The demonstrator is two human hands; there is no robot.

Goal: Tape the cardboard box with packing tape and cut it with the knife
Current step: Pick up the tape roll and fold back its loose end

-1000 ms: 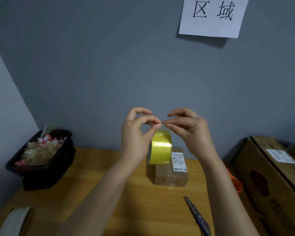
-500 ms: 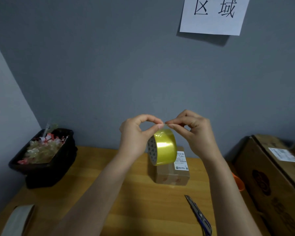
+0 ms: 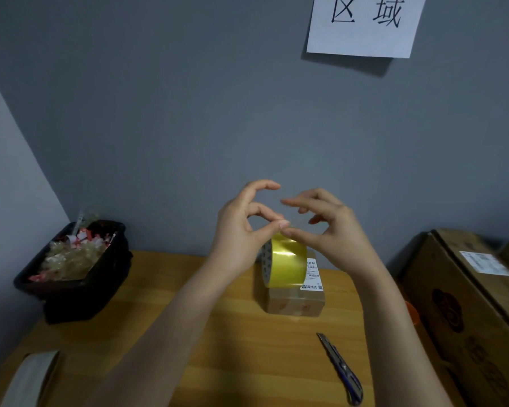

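Observation:
A roll of yellowish packing tape [image 3: 287, 264] hangs in the air in front of a small cardboard box [image 3: 296, 301], which stands on the wooden table [image 3: 232, 348] and bears a white label. My left hand [image 3: 241, 233] pinches the tape's free end at the top of the roll between thumb and forefinger. My right hand [image 3: 326, 227] meets it there, thumb at the same edge, other fingers spread. A utility knife [image 3: 340, 368] with a dark blue handle lies on the table to the right, near my right forearm.
A black tray [image 3: 80, 286] full of tape scraps sits at the table's left. Another tape roll [image 3: 30, 377] lies at the lower left corner. Large cardboard boxes [image 3: 467, 304] stand to the right. A paper sign [image 3: 365, 22] hangs on the grey wall.
The roll has dropped a little and turned while both hands keep picking at its top edge. My right hand's fingers have spread apart.

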